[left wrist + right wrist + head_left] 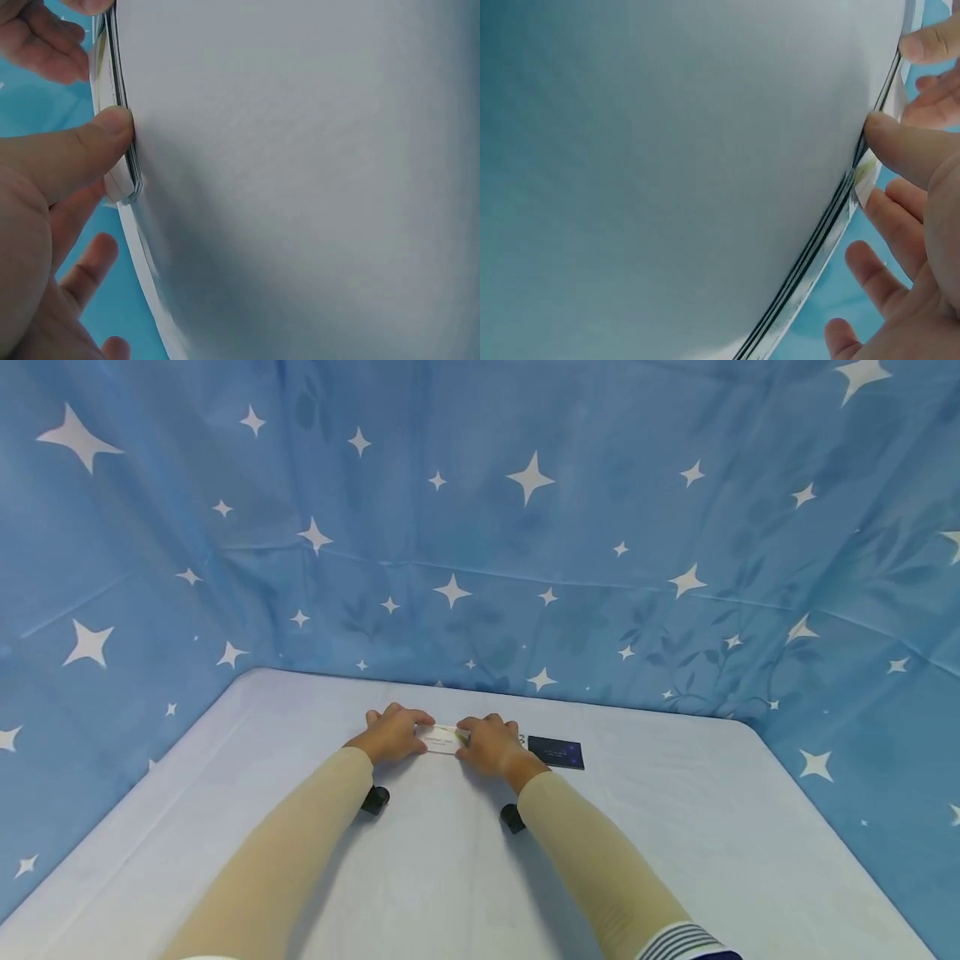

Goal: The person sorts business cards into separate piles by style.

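A small white printed card stack (441, 740) lies flat near the far side of the white table, between the two hands. My left hand (392, 732) pinches its left end, the thumb on the near edge and fingers behind. At the right end, my right hand (491, 745) grips it the same way, with the other fingers spread. The left wrist view shows several thin dark-edged layers in the stack (133, 169). Just right of the right hand lies a dark blue card stack (557, 752). Between them a white printed piece (522, 740) is mostly hidden by that hand.
The white tabletop (442, 877) stretches toward me and to both sides. A blue curtain with white stars (480, 527) hangs behind its far edge. Black wrist devices (375, 799) show under the beige sleeves (300, 843). In the right wrist view, layered edges (802, 259) run along the table.
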Motion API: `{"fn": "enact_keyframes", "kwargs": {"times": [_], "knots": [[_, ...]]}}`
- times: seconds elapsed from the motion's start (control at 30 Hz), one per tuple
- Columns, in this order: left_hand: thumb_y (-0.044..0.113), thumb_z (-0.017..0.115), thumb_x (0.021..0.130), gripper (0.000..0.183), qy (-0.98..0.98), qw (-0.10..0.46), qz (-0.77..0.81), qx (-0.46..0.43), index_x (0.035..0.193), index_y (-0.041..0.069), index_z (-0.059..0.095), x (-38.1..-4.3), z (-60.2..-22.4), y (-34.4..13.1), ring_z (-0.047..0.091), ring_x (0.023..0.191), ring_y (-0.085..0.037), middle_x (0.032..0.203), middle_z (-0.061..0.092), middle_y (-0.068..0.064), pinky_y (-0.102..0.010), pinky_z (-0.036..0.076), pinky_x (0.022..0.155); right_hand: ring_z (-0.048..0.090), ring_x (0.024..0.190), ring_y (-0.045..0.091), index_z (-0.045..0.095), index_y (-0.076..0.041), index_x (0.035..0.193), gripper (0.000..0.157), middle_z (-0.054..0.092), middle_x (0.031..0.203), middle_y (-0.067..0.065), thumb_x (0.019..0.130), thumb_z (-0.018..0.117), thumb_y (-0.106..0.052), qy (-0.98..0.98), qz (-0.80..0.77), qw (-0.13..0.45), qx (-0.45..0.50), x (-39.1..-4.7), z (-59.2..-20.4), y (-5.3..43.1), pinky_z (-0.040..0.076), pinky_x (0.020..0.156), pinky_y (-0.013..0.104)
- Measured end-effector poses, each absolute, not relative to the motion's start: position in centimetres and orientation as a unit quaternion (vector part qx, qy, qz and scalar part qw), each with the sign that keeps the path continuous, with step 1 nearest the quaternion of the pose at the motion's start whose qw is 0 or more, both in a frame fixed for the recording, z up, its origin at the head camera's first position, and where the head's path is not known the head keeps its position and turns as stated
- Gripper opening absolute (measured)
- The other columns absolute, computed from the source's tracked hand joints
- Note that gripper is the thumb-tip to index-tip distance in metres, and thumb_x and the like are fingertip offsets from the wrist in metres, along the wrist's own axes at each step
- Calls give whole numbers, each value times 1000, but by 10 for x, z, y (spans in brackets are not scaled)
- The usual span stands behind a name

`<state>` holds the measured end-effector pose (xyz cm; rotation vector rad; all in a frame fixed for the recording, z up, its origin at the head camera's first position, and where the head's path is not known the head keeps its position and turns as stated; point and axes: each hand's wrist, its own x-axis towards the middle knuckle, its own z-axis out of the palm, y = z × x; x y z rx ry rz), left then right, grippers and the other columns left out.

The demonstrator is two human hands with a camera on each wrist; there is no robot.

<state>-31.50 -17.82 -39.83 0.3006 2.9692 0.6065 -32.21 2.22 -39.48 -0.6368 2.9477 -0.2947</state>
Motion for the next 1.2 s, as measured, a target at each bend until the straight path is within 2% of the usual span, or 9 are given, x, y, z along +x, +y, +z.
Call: {"fn": "enact_keyframes", "kwargs": {"times": [0.27,0.53,0.77,1.03,1.2], "knots": [[23,76,91,49,972,82,205,85,138,21,62,-317,-397,-179,42,133,-32,140,58,-4,-55,24,95,43,131,30,55,-21,144,56,59,135,6,94,70,-39,970,-113,71,-204,-324,-394,25,29,101,51],[21,79,88,47,972,93,199,86,133,20,66,-318,-393,-177,41,119,-28,130,59,-7,-51,25,92,45,125,28,56,-20,143,54,61,129,4,94,70,-38,970,-113,76,-204,-323,-393,24,32,97,49],[22,79,88,45,971,106,198,88,131,20,66,-322,-389,-176,39,116,-28,132,56,-8,-52,26,95,47,121,27,57,-19,141,51,63,126,3,95,69,-37,968,-120,80,-204,-324,-391,25,32,97,48],[24,79,88,53,969,121,199,88,138,21,62,-318,-387,-177,39,118,-31,136,53,-11,-53,27,94,43,130,29,55,-21,144,59,61,133,3,92,72,-41,972,-110,74,-195,-324,-399,22,31,100,52],[38,76,90,66,975,85,182,93,148,18,52,-307,-386,-182,39,126,-33,139,54,-12,-56,25,94,41,135,30,53,-19,146,63,54,145,4,92,70,-47,967,-132,57,-210,-310,-397,31,28,105,55]]}}
